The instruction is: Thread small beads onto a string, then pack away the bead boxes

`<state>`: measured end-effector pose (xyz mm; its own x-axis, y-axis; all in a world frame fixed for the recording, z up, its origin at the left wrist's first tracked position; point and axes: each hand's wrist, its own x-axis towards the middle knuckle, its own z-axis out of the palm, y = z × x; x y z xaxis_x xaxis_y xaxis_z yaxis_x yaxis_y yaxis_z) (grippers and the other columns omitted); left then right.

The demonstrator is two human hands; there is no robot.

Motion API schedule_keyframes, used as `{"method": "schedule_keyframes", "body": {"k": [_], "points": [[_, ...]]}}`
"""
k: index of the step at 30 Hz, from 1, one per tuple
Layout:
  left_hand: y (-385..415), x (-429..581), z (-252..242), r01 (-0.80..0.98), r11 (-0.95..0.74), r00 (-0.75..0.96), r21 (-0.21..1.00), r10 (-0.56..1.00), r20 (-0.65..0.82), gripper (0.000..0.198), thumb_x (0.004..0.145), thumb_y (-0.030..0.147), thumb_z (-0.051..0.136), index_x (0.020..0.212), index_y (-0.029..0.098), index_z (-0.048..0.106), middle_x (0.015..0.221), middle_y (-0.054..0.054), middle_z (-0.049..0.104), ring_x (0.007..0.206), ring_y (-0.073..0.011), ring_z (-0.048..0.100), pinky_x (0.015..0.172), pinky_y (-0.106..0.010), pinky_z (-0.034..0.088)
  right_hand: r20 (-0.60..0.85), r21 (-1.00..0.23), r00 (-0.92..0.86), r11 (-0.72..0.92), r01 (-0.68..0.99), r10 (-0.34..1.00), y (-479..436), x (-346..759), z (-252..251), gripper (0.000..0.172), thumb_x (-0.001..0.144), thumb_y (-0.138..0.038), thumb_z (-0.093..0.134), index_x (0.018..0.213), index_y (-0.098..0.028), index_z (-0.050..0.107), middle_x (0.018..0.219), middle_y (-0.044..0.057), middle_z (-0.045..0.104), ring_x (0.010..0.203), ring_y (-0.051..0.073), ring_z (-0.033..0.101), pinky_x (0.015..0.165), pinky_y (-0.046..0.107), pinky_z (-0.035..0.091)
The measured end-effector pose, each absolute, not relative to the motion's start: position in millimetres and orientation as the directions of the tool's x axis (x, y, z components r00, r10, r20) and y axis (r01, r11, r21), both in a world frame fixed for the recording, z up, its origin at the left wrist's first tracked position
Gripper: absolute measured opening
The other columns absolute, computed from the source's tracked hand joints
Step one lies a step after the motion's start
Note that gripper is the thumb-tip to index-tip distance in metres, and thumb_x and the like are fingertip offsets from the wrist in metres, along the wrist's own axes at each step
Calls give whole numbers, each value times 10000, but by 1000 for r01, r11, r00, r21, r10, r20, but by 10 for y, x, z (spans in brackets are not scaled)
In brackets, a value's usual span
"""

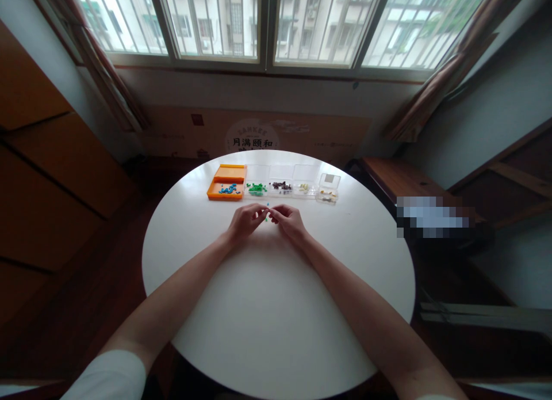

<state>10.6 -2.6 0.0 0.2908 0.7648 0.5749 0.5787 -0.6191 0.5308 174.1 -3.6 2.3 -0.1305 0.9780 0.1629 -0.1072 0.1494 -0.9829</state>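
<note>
My left hand (249, 219) and my right hand (286, 217) meet fingertip to fingertip over the far half of the white table (267, 308). Both are closed in a pinch; whatever lies between the fingertips is too small to name. A tiny blue piece (268, 204) shows just beyond the fingertips and a tiny green piece (266, 219) just below them. Past my hands stands a row of lidded boxes. The orange box (225, 197) on the left holds small blue pieces (229, 188). Clear boxes beside it hold green pieces (257, 188), dark pieces (282, 185) and pale pieces (303, 187).
A small clear box (328, 196) with yellowish pieces ends the row on the right. Behind the round table, a printed cardboard panel (172, 130) leans below the window. A wooden bench (409, 179) stands at the right, an orange-brown cabinet (47, 158) at the left.
</note>
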Motion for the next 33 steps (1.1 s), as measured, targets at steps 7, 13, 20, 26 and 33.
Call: {"method": "schedule_keyframes", "body": {"k": [7, 13, 20, 26, 33], "points": [[-50, 89, 31, 570, -666, 327, 480, 721, 611, 237, 872, 302, 495, 950, 187, 687, 687, -10, 599, 540, -65, 461, 549, -178, 372, 149, -983, -141, 132, -124, 979, -55, 1746, 46, 322, 651, -449, 699, 742, -141, 673, 612, 28, 640, 533, 109, 541, 536, 249, 421], [-70, 96, 52, 577, -673, 350, 463, 716, 604, 221, 860, 287, 508, 946, 187, 684, 710, -9, 608, 537, -61, 463, 551, -178, 373, 151, -982, -143, 133, -133, 978, -50, 1748, 37, 312, 633, -430, 723, 729, -139, 666, 586, 18, 620, 526, 104, 529, 525, 242, 407], [-74, 101, 53, 574, -674, 354, 465, 717, 601, 184, 829, 253, 538, 924, 192, 683, 715, 1, 616, 538, -57, 470, 550, -172, 379, 163, -983, -157, 147, -106, 974, -51, 1754, 35, 335, 638, -460, 707, 726, -141, 660, 591, 25, 621, 530, 108, 522, 530, 249, 410], [-79, 105, 57, 557, -668, 334, 495, 725, 602, 194, 829, 264, 544, 965, 194, 663, 714, 6, 629, 536, -57, 479, 551, -169, 388, 171, -982, -165, 155, -105, 971, -59, 1752, 52, 318, 653, -451, 696, 713, -142, 657, 601, 29, 625, 534, 107, 525, 535, 249, 413], [-60, 103, 35, 548, -665, 325, 507, 728, 604, 179, 844, 242, 515, 933, 187, 660, 732, 0, 631, 544, -59, 484, 560, -173, 397, 170, -983, -153, 157, -96, 973, -58, 1739, 50, 324, 657, -459, 688, 712, -142, 661, 590, 27, 619, 524, 107, 520, 518, 245, 400]]}}
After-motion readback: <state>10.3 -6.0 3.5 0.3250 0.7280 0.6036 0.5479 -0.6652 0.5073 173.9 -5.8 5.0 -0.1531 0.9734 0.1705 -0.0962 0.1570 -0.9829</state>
